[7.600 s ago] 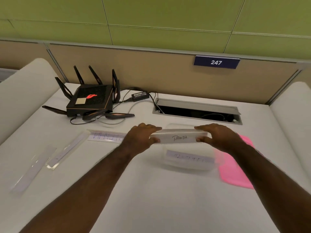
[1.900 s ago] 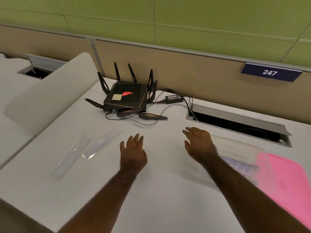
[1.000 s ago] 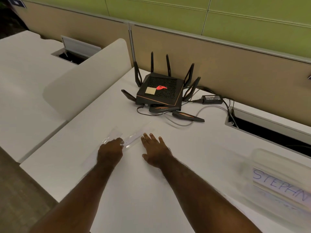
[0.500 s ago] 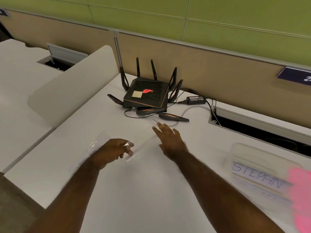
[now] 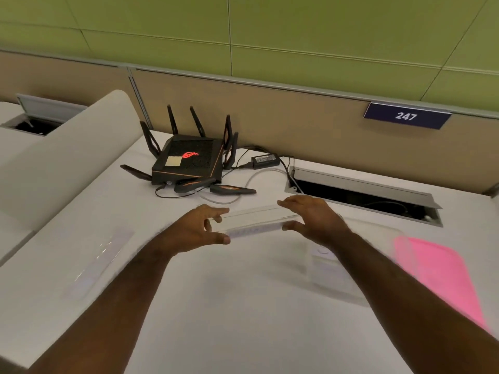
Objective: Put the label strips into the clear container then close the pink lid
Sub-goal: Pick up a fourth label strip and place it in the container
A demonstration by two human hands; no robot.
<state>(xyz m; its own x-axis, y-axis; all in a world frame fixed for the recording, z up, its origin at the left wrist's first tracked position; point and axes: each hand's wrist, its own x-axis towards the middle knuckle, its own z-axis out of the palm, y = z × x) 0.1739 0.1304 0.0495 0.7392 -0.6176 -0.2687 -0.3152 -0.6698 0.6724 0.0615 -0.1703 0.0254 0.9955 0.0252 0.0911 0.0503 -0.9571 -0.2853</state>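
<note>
A clear label strip (image 5: 256, 221) is held level above the white desk between my two hands. My left hand (image 5: 197, 229) pinches its left end and my right hand (image 5: 313, 217) grips its right end. Another label strip (image 5: 100, 261) lies flat on the desk to the left, blurred. The clear container (image 5: 378, 238) stands on the desk to the right, partly hidden behind my right forearm, with paper strips faintly visible inside. The pink lid (image 5: 442, 271) lies flat beside the container's right side.
A black router (image 5: 189, 163) with antennas sits at the back of the desk (image 5: 243, 319), with a power brick (image 5: 266, 159) and cables. An open cable hatch (image 5: 361, 195) lies behind my right hand. A white divider panel (image 5: 62, 155) rises at the left.
Both hands have lifted one strip off the desk and carried it to the right, toward the container. The view has swung right, bringing the container and pink lid back in.
</note>
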